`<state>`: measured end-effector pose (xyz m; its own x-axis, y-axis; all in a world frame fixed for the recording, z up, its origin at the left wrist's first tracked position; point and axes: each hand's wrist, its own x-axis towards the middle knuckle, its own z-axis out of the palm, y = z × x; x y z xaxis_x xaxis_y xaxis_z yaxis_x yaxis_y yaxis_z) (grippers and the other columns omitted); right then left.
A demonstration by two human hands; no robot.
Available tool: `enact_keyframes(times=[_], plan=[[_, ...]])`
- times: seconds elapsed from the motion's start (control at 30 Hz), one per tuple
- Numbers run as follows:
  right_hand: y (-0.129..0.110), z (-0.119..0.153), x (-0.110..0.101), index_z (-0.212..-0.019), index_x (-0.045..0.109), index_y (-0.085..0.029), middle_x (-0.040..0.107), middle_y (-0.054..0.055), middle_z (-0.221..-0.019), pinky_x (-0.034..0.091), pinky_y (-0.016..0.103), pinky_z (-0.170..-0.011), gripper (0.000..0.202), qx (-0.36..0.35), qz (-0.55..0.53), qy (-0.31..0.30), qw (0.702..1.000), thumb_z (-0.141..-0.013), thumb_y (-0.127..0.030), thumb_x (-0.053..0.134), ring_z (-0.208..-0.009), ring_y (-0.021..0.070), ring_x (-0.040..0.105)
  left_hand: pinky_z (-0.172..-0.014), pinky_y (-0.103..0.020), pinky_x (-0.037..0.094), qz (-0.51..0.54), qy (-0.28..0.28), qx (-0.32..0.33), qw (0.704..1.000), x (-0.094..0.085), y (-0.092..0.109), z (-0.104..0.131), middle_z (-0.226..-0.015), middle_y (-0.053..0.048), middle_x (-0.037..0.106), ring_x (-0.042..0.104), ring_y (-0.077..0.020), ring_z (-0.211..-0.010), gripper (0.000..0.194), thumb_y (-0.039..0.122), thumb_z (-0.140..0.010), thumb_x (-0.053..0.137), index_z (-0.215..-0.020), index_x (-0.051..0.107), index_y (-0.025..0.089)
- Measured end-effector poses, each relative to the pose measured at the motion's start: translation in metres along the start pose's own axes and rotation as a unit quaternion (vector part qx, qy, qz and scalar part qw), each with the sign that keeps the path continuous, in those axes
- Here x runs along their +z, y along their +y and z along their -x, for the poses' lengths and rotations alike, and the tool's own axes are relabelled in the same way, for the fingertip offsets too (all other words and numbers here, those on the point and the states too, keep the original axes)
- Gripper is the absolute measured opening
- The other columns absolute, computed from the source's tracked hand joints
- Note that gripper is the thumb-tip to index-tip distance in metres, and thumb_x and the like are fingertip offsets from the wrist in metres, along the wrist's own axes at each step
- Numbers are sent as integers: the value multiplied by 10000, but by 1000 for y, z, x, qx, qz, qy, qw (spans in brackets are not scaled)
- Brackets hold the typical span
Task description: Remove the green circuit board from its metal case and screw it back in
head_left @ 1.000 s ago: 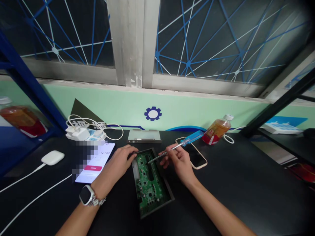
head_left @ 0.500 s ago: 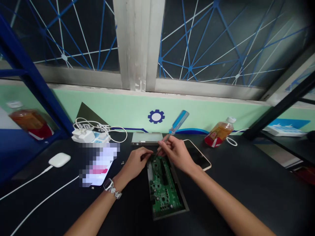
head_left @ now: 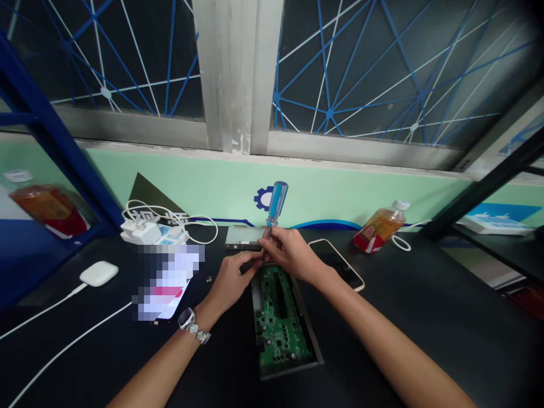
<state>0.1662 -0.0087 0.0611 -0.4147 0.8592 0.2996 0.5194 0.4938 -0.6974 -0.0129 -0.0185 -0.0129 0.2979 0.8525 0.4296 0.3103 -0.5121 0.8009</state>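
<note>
Above the circuit board [head_left: 283,326], the right hand [head_left: 291,255] grips the screwdriver [head_left: 276,204]; the left hand [head_left: 232,280], fingers curled, reaches its far end.

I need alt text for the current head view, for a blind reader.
The right hand holds a blue-handled screwdriver nearly upright at the far end of a metal-framed green circuit board, the left hand beside it. Two smartphones flank the hands on the black desk.

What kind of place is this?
Probably an electronics repair or training bench: a green circuit board in a metal frame lies on a black desk, and the right hand holds a blue-and-clear screwdriver over its far end. Could also be a shared study desk.
</note>
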Motion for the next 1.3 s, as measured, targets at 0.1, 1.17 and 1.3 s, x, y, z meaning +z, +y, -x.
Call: enact_keyframes(times=[0.1,1.17,1.3], plan=[[3,-2,2,-849,579,-182,673,6,-649,440,229,-551,177,-5,-14,1,1000,-969,-301,526,-561,132,627,-842,-307,535,-2,0,-3,1000,-1,1,-1,-1034,-44,769,711,-214,-940,195,254,-920,592,-1043,734,202],[-2,-4,-1,-870,585,-182,662,5,-678,429,233,-592,107,-17,14,-49,999,-950,-216,523,-611,130,608,-864,-321,537,-33,6,-19,999,0,-2,1,-1011,-44,771,714,-223,-920,176,291,-915,606,-1004,733,206],[-2,-4,-2,-884,588,-181,668,11,-697,434,235,-598,122,-21,10,-60,998,-959,-222,500,-619,129,617,-854,-309,530,-24,-1,-20,1000,1,0,1,-1028,-44,766,708,-218,-935,189,278,-925,591,-1028,728,200]])
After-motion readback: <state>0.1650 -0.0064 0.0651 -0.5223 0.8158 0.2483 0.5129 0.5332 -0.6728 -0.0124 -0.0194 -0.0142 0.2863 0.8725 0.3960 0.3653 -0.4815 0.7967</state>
